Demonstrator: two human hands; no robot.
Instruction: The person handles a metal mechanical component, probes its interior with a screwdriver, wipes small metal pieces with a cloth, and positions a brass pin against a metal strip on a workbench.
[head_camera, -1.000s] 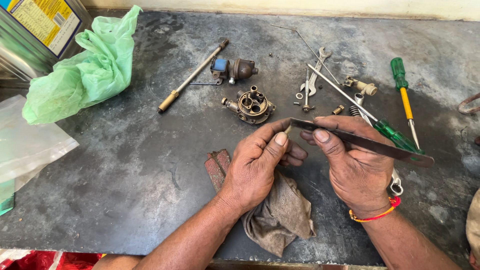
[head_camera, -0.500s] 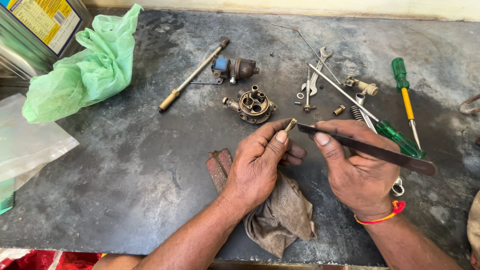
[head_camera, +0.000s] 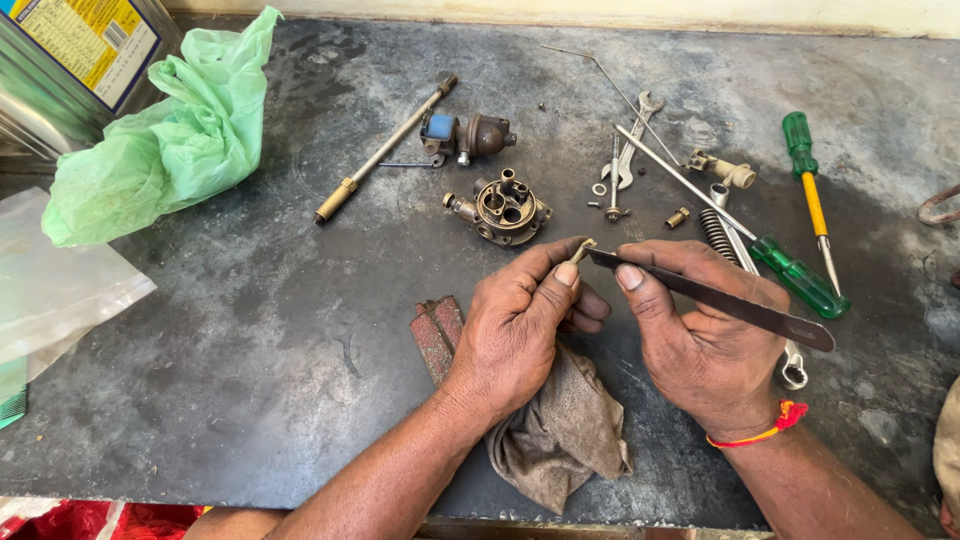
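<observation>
A: Where are the hands?

B: Both are low in the middle of the bench (head_camera: 250, 330). The left hand (head_camera: 515, 335) has its grip clamped on a small brass part (head_camera: 581, 250), pinched at the fingertips. The right hand (head_camera: 700, 350) has its grip closed round a flat metal blade (head_camera: 720, 300), whose tip touches the brass part.

A: What lies under them?

B: 1 brown rag (head_camera: 560, 440) beneath the left wrist, running to the bench's near edge. 1 reddish block (head_camera: 437, 335) lies just beside the rag's left side.

A: How much open room is there?

B: The widest bare stretch is left of the hands, between the block and a clear plastic sheet (head_camera: 60, 290) at the left edge. The near-right corner is also bare. Beyond the hands it is crowded.

A: Count that for me.

B: 1 round carburettor body (head_camera: 503, 208) just beyond the left fingertips. 1 brown dome-shaped part with a blue piece (head_camera: 470, 135) behind it. 1 long rod with a brass end (head_camera: 385, 150), lying slantwise. 2 green-handled screwdrivers: the long one (head_camera: 790, 275) passes just behind the right hand, the yellow-shafted one (head_camera: 810, 180) is nearer the right edge. 1 spanner (head_camera: 632, 150), 1 coil spring (head_camera: 718, 235), plus small fittings I cannot count surely.

A: And the far-left corner?

B: 1 crumpled green plastic bag (head_camera: 170, 140), against 1 metal tin (head_camera: 70, 70) at the corner.
</observation>
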